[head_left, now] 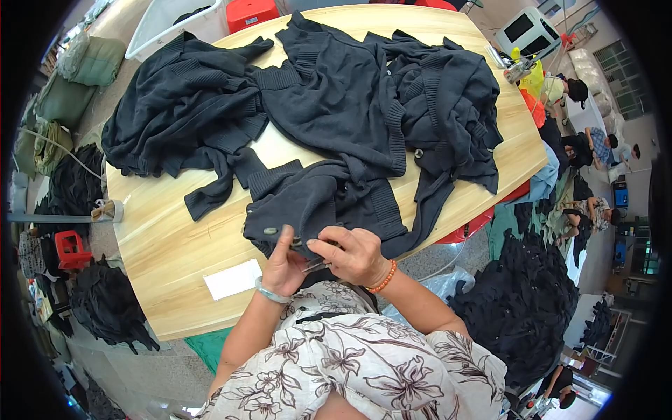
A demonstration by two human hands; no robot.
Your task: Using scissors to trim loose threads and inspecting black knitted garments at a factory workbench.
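Note:
A dark knitted cardigan (301, 206) with ribbed edges lies at the table's near edge. One pale oval button (270, 230) shows on it. My left hand (281, 271), a bangle at its wrist, is closed on the cardigan's near edge, thumb on top and fingers partly hidden beneath. Close beside it, my right hand (351, 257), with an orange beaded bracelet, has its fingers curled in a pinch against the same edge. What the right fingertips pinch is too small and covered to make out.
More dark knitwear (329, 91) is heaped across the wooden table (175, 245). A white paper (233, 280) lies left of my hands. Behind the table stand a white bin (164, 31) and a red stool (250, 12). Dark garments (518, 301) pile on the floor at right; people work farther off.

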